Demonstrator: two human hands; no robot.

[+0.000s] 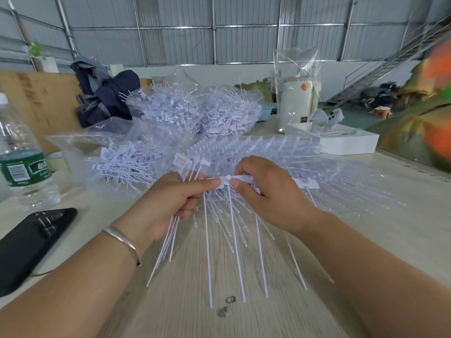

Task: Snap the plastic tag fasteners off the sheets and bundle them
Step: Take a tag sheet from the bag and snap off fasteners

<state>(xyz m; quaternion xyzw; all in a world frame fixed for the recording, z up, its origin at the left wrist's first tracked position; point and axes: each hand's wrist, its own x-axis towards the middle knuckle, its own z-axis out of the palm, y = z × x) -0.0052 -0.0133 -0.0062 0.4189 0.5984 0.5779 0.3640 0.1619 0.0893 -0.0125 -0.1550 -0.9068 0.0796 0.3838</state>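
Observation:
My left hand (pixel 175 198) grips a small bunch of loose white tag fasteners (pixel 181 164), heads sticking up above the fist and thin tails hanging below. Its thumb and forefinger also pinch the end of a fastener sheet (pixel 302 152). My right hand (pixel 266 193) pinches the same fastener head (pixel 228 179) from the other side, at the sheet's near edge. The sheet fans out to the right over the wooden table (pixel 185 308), its long tails pointing toward me. A heap of snapped-off fasteners (pixel 127 164) lies behind my left hand.
Clear bags stuffed with fasteners (pixel 200 111) pile up at the back. A water bottle (pixel 22 164) and a black phone (pixel 31 242) sit at the left. A white box (pixel 346 142) stands back right, dark clothing (pixel 105 96) back left. Two small rubber bands (pixel 227 306) lie near me.

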